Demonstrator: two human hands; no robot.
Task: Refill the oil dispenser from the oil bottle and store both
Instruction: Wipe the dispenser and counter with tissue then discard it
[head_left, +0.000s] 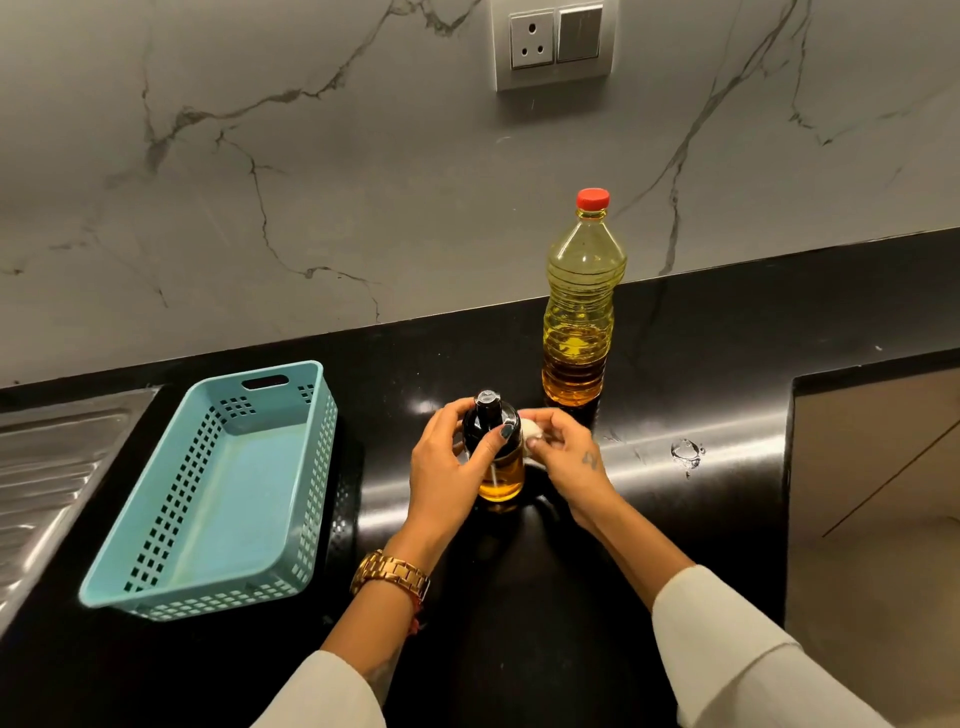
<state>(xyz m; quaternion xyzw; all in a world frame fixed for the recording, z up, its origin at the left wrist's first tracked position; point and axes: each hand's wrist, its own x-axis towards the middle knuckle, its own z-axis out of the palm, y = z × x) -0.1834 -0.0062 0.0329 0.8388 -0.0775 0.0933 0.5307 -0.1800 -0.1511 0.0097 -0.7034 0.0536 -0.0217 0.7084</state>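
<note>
- One oil dispenser (497, 457), black-topped, with oil inside.
- One oil bottle (581, 312) with one red cap (592, 199).
- One teal basket (218, 499).
- Two hands: left (451, 473), right (566, 457).
- One small white wad (531, 432) in the right hand.
- One gold watch (390, 574).
- One wall socket (531, 47) and one switch (579, 35).
- One black table (519, 597).

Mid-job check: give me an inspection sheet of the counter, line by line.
Surface: black glossy countertop, small water ring at right.
Job's things: oil dispenser upright, black top on; oil bottle upright behind it, red cap on.
Clutter: empty blue basket at left.
Grippers: left hand grips the dispenser; right hand pinches a white wad against it.
Cables: nothing seen.
Surroundings: marble wall, wall socket, steel drainboard.
</note>
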